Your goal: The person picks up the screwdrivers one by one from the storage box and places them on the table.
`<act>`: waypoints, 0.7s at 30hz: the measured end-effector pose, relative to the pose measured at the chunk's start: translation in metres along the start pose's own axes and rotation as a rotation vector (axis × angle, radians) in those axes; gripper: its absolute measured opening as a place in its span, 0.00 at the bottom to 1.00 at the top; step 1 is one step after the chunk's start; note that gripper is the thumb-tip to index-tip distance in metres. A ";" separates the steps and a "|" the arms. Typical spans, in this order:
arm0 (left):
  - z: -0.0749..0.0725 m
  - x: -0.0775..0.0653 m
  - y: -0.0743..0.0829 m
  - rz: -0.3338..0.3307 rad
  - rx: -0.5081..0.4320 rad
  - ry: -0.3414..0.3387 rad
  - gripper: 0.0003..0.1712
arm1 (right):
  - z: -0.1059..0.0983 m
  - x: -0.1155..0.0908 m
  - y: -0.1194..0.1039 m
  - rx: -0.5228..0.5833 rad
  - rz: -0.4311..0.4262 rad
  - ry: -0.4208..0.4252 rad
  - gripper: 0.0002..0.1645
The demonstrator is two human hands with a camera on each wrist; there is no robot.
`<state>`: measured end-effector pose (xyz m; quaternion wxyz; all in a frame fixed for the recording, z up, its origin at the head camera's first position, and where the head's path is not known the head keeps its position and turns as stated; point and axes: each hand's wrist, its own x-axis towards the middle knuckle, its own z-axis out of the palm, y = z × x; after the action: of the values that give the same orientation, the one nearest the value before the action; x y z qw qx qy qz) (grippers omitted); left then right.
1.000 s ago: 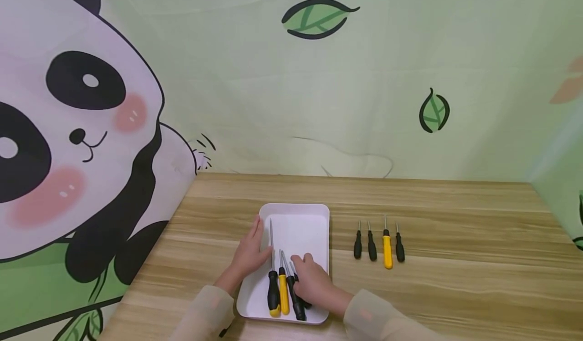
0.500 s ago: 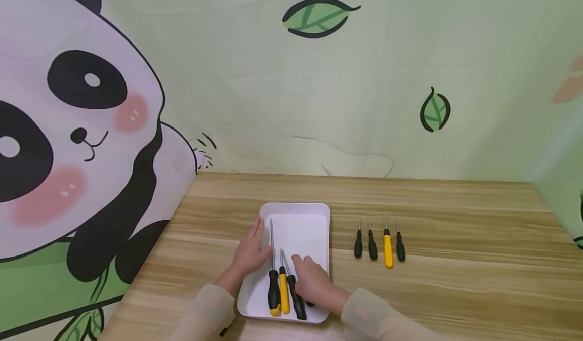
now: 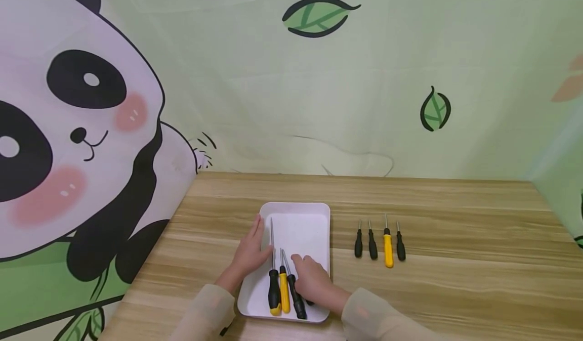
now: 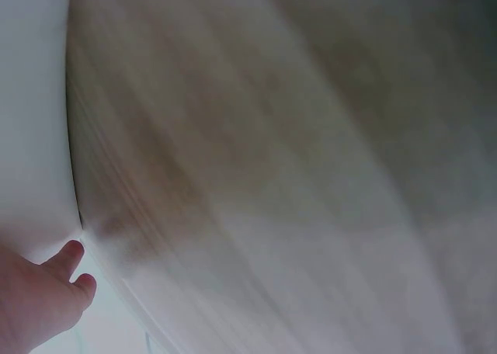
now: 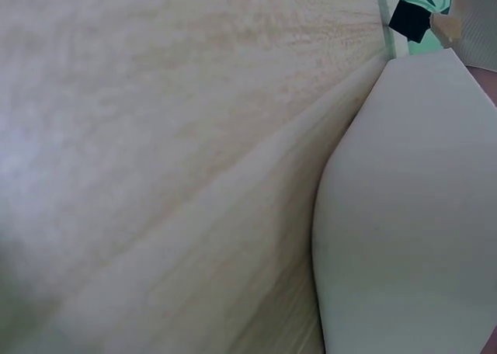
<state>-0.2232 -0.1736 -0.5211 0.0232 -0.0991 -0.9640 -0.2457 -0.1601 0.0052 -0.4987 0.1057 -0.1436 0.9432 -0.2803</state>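
A white tray (image 3: 298, 229) holds several screwdrivers at its near end. My left hand (image 3: 249, 250) rests along the tray's left rim with its fingers extended; in the left wrist view part of this hand (image 4: 46, 300) lies against the tray wall (image 4: 31, 98). Inside the tray lie a long black-and-yellow screwdriver (image 3: 274, 293), a yellow screwdriver (image 3: 284, 293) and a black screwdriver (image 3: 296, 295), side by side. Right of them my right hand (image 3: 314, 280), fingers curled down, grips another black-handled screwdriver (image 3: 310, 303), mostly hidden under the palm. The right wrist view shows the tray's outer wall (image 5: 404, 199).
On the wooden table (image 3: 455, 290), right of the tray, several screwdrivers stand in a row, among them a yellow screwdriver (image 3: 388, 250) and a small black screwdriver (image 3: 401, 247). A printed cloth backdrop (image 3: 255, 93) with a panda rises behind the table.
My right hand has shifted slightly and now covers the metal shaft and most of the handle that showed beside its fingers earlier. The left hand and tray stay in place.
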 end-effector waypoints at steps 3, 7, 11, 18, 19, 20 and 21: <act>-0.001 0.000 0.001 -0.006 0.015 -0.010 0.44 | -0.002 0.000 0.000 0.021 -0.013 0.013 0.29; -0.002 0.000 0.002 -0.001 0.010 -0.007 0.44 | -0.004 -0.001 0.001 0.056 -0.031 0.045 0.25; -0.002 0.000 0.002 -0.008 0.002 -0.009 0.44 | -0.007 -0.001 0.002 0.095 -0.046 0.067 0.21; -0.003 -0.001 0.002 0.009 0.004 0.001 0.44 | -0.013 -0.003 0.003 0.152 -0.066 0.098 0.16; -0.003 -0.001 0.002 0.009 0.005 0.002 0.44 | -0.013 -0.003 0.003 0.155 -0.064 0.101 0.15; -0.003 -0.001 0.002 0.011 0.007 0.003 0.44 | -0.014 -0.003 0.003 0.158 -0.060 0.101 0.15; -0.003 -0.001 0.002 0.011 0.008 0.002 0.44 | -0.015 -0.003 0.003 0.157 -0.060 0.105 0.15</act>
<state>-0.2223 -0.1736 -0.5176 0.0260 -0.1038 -0.9644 -0.2420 -0.1622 0.0161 -0.4882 0.0584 -0.1484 0.9178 -0.3637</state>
